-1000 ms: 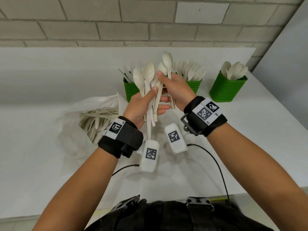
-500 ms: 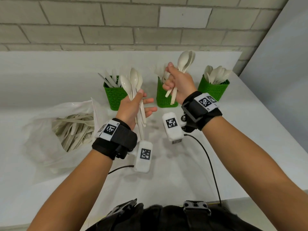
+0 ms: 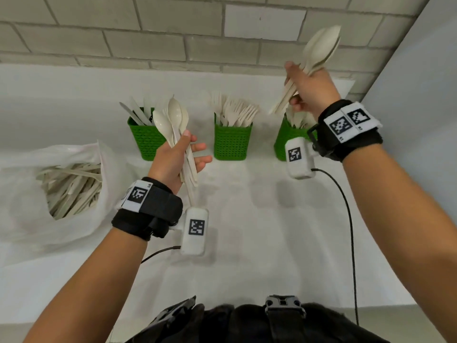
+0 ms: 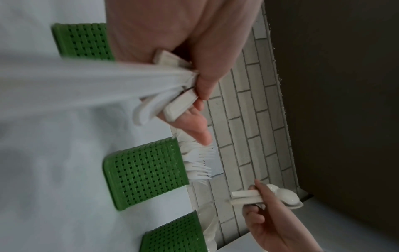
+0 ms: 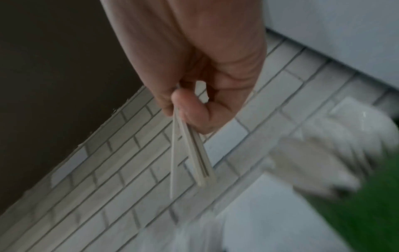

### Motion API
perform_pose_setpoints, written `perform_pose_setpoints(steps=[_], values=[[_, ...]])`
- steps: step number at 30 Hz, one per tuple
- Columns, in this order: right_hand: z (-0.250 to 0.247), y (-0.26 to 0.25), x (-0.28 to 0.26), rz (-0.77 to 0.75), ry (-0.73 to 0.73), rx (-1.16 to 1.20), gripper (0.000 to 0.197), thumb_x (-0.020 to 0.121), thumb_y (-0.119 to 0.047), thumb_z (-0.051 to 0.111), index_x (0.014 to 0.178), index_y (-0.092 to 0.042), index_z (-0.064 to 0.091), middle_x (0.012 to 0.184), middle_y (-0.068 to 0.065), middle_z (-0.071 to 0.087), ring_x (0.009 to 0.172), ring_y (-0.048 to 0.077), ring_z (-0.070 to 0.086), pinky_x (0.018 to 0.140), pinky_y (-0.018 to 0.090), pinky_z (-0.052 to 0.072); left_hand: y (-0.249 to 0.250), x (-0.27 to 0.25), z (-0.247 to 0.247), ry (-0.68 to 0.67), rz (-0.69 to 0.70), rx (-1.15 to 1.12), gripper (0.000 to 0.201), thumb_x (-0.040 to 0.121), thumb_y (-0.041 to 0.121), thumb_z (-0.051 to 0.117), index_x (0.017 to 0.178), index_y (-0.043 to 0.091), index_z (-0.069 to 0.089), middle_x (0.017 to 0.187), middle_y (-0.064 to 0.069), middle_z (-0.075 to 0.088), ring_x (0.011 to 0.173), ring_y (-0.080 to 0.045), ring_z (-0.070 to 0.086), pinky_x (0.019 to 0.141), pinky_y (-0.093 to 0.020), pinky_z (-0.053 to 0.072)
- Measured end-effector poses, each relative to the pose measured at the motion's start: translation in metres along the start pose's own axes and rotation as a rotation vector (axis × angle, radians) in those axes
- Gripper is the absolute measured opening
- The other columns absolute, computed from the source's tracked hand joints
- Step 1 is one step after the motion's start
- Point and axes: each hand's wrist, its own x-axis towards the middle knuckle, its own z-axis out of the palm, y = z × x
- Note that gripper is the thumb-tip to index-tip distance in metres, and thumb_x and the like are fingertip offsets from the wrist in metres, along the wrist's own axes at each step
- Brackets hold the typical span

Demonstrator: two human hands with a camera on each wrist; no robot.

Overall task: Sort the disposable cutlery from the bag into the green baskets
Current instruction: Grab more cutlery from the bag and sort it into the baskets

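Pale thin plastic spoons (image 3: 319, 49): light, stiff, slick, I judge. My right hand (image 3: 312, 90) grips bunch by handles above right basket (image 3: 284, 142); left hand (image 3: 173, 159) grips more spoons (image 3: 173, 117). Best hold: mid-handle.

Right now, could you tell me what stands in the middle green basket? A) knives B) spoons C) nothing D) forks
D: the head view shows tined forks standing upright in the middle green basket, and the left wrist view shows the same tines sticking out of it.
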Motion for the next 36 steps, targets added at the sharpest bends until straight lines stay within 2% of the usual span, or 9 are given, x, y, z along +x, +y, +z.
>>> perform_pose_setpoints(steps=[6, 10, 14, 16, 19, 22, 25, 31, 36], values=[[-0.041, 0.037, 0.047, 0.013, 0.185, -0.248, 0.041, 0.083, -0.036, 0.060, 0.098, 0.001, 0.066, 0.057, -0.003, 0.060, 0.030, 0.001, 0.050, 0.050, 0.026, 0.056, -0.007, 0.000, 0.009, 0.025, 0.009, -0.013, 0.023, 0.098, 0.032, 0.044, 0.085, 0.015, 0.053, 0.084, -0.003, 0.061, 0.054, -0.011, 0.067, 0.046, -0.017, 0.050], [-0.034, 0.070, 0.051, 0.028, 0.207, -0.343, 0.037, 0.082, -0.041, 0.061, 0.081, -0.005, 0.064, 0.031, -0.011, 0.050, 0.032, -0.003, 0.049, 0.049, 0.013, 0.046, -0.010, 0.002, 0.016, 0.022, 0.007, 0.002, 0.023, 0.098, 0.032, 0.044, 0.085, 0.015, 0.054, 0.084, -0.003, 0.061, 0.055, -0.011, 0.067, 0.046, -0.017, 0.050], [-0.024, 0.085, 0.047, -0.041, 0.206, -0.354, 0.040, 0.081, -0.040, 0.067, 0.062, -0.018, 0.040, 0.064, 0.004, 0.053, 0.052, 0.009, 0.049, 0.066, 0.032, 0.049, -0.013, 0.004, 0.023, 0.014, 0.008, 0.009, 0.023, 0.097, 0.032, 0.045, 0.087, 0.015, 0.055, 0.083, -0.002, 0.061, 0.055, -0.011, 0.067, 0.047, -0.018, 0.050], [-0.026, 0.082, 0.045, -0.061, 0.162, -0.331, 0.033, 0.077, -0.042, 0.072, 0.078, -0.016, 0.051, 0.084, 0.007, 0.060, 0.073, 0.018, 0.059, 0.073, 0.032, 0.051, -0.013, 0.005, 0.025, 0.014, 0.012, 0.012, 0.023, 0.097, 0.033, 0.045, 0.087, 0.015, 0.056, 0.083, -0.002, 0.061, 0.056, -0.011, 0.067, 0.047, -0.018, 0.050], [-0.037, 0.074, 0.043, -0.049, 0.132, -0.311, 0.068, 0.071, -0.046, 0.076, 0.119, -0.010, 0.045, 0.114, 0.010, 0.058, 0.099, 0.024, 0.059, 0.085, 0.037, 0.052, -0.013, 0.007, 0.028, 0.013, 0.012, 0.009, 0.023, 0.097, 0.033, 0.045, 0.087, 0.016, 0.056, 0.083, -0.001, 0.062, 0.055, -0.010, 0.066, 0.047, -0.017, 0.050], [-0.044, 0.072, 0.043, -0.075, 0.190, -0.352, 0.077, 0.071, -0.051, 0.074, 0.126, -0.011, 0.038, 0.110, 0.008, 0.053, 0.096, 0.020, 0.051, 0.085, 0.033, 0.046, -0.013, 0.008, 0.030, 0.019, 0.010, -0.005, 0.023, 0.097, 0.032, 0.045, 0.086, 0.016, 0.057, 0.081, 0.000, 0.062, 0.055, -0.010, 0.065, 0.047, -0.017, 0.049], [-0.042, 0.075, 0.041, -0.236, 0.213, -0.433, 0.068, 0.078, -0.043, 0.070, 0.132, -0.016, 0.038, 0.123, 0.011, 0.049, 0.115, 0.025, 0.044, 0.085, 0.029, 0.036, -0.014, 0.008, 0.032, 0.022, 0.001, -0.005, 0.023, 0.097, 0.032, 0.045, 0.087, 0.016, 0.057, 0.079, 0.001, 0.062, 0.054, -0.009, 0.064, 0.047, -0.017, 0.049], [-0.023, 0.087, 0.043, -0.295, -0.069, -0.827, 0.042, 0.102, -0.033, 0.031, 0.131, -0.012, 0.052, 0.139, 0.015, 0.047, 0.129, 0.031, 0.041, 0.103, 0.040, 0.030, -0.013, 0.000, 0.037, -0.098, 0.006, 0.039, 0.026, 0.098, 0.034, 0.041, 0.095, 0.014, 0.058, 0.066, 0.003, 0.050, 0.041, -0.008, 0.046, 0.040, -0.018, 0.038], [-0.006, 0.055, 0.016, -0.618, 0.195, -0.558, 0.043, 0.096, -0.036, 0.042, 0.121, -0.007, 0.061, 0.128, 0.018, 0.054, 0.126, 0.032, 0.042, 0.100, 0.030, 0.029, -0.007, -0.006, 0.034, -0.211, 0.010, -0.015, 0.026, 0.099, 0.031, 0.036, 0.102, 0.016, 0.056, 0.057, 0.007, 0.046, 0.040, -0.007, 0.039, 0.040, -0.017, 0.031]])
